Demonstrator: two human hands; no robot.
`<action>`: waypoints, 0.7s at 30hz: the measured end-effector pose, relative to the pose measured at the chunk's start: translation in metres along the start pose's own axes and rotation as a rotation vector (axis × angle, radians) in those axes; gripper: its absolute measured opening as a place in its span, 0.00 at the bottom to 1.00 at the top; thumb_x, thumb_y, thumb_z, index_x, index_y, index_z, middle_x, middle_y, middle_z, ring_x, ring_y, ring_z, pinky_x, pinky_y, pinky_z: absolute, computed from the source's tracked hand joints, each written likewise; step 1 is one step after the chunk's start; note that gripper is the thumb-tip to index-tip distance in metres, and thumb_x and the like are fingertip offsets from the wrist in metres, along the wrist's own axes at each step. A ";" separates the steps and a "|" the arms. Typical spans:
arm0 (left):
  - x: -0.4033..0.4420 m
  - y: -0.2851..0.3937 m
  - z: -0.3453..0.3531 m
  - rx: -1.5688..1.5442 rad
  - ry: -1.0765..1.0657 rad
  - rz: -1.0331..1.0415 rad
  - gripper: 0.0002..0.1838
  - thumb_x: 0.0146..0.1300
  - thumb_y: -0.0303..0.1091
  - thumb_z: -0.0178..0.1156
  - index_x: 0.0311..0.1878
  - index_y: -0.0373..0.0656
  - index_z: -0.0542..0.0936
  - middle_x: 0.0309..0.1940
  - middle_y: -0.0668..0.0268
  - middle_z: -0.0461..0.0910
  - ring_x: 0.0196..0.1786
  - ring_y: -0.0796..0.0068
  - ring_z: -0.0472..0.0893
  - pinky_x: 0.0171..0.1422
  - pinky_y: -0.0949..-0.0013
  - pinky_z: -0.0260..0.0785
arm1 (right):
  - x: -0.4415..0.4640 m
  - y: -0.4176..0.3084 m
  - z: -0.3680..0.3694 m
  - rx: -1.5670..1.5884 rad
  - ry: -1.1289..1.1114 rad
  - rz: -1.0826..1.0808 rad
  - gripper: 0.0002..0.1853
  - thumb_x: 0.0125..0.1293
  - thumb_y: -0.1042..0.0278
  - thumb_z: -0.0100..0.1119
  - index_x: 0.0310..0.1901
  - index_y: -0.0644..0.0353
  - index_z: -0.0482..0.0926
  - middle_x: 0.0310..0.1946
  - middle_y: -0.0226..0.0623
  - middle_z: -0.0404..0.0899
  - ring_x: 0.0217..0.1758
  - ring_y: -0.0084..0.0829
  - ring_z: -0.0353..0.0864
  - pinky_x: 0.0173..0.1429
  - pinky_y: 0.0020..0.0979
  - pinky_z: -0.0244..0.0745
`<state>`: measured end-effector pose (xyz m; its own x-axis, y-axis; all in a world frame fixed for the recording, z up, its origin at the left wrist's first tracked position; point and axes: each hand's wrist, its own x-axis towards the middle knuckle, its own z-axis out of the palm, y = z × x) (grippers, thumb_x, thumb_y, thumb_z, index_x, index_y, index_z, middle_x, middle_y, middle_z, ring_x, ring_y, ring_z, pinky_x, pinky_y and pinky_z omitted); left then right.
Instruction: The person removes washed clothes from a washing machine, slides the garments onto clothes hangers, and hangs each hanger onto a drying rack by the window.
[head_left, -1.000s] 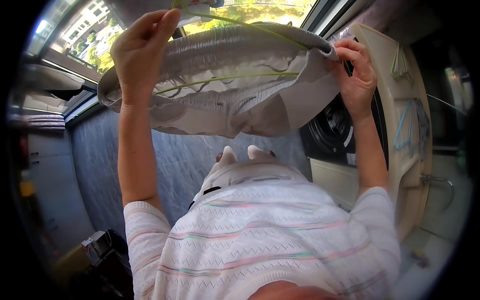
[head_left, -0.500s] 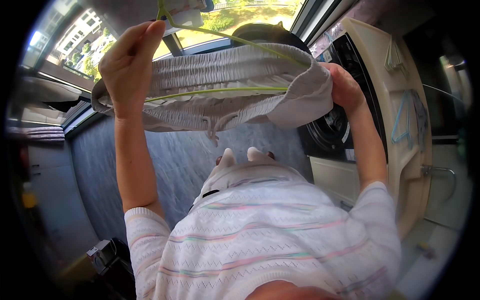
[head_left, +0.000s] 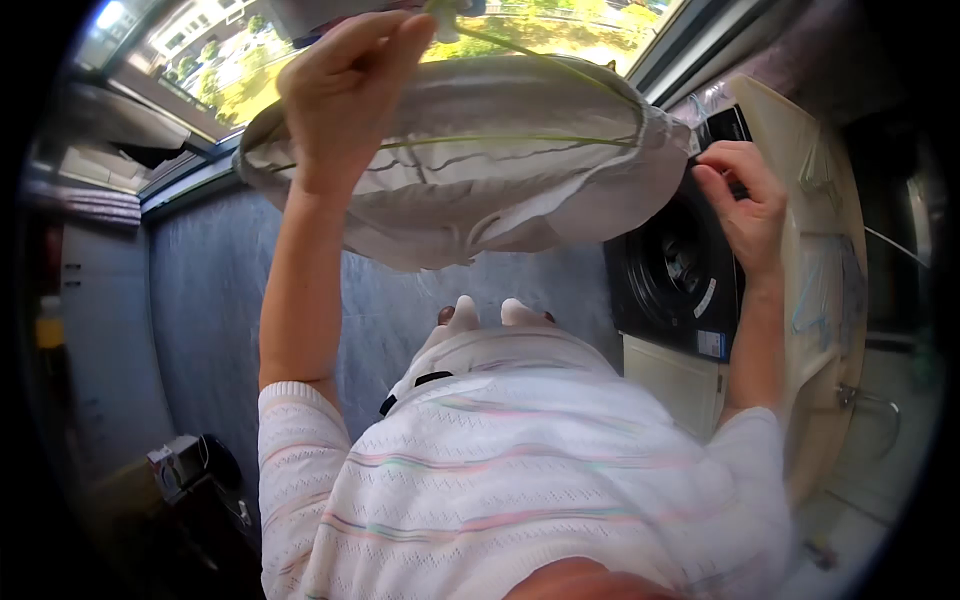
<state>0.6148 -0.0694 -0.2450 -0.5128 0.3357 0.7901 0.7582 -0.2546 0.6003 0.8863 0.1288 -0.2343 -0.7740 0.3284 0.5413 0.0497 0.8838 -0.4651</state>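
Observation:
My left hand (head_left: 345,110) is raised at the upper left, its fingers closed near the neck of a thin green hanger (head_left: 545,58). Light grey garment (head_left: 520,100) with a gathered waistband hangs spread around the hanger, its opening facing me. The hanger's lower bar crosses inside the opening. My right hand (head_left: 745,200) is just beyond the garment's right end, fingers curled, thumb and index finger slightly apart, nothing visible between them. Part of the garment's left end is hidden behind my left wrist.
A black front-loading washing machine (head_left: 675,265) stands below my right hand. Right of it is a beige counter (head_left: 800,240) with hangers. Windows (head_left: 560,40) lie ahead. A small box (head_left: 178,465) sits at lower left on dark things.
The garment and my left hand have shifted right and up in view. My right hand has come off the garment's right end and now stands slightly apart from it.

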 end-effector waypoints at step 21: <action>0.023 0.014 0.023 0.131 -0.142 0.025 0.08 0.51 0.38 0.63 0.30 0.44 0.81 0.13 0.66 0.75 0.16 0.75 0.74 0.22 0.72 0.63 | 0.115 -0.060 0.094 0.237 -0.043 -0.011 0.12 0.56 0.63 0.64 0.36 0.60 0.73 0.25 0.23 0.70 0.26 0.14 0.63 0.33 0.16 0.59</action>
<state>0.6229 -0.0446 -0.2217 -0.4377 0.4580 0.7737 0.8207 -0.1479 0.5519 0.7355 0.0820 -0.2100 -0.8001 0.3006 0.5190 -0.1043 0.7824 -0.6140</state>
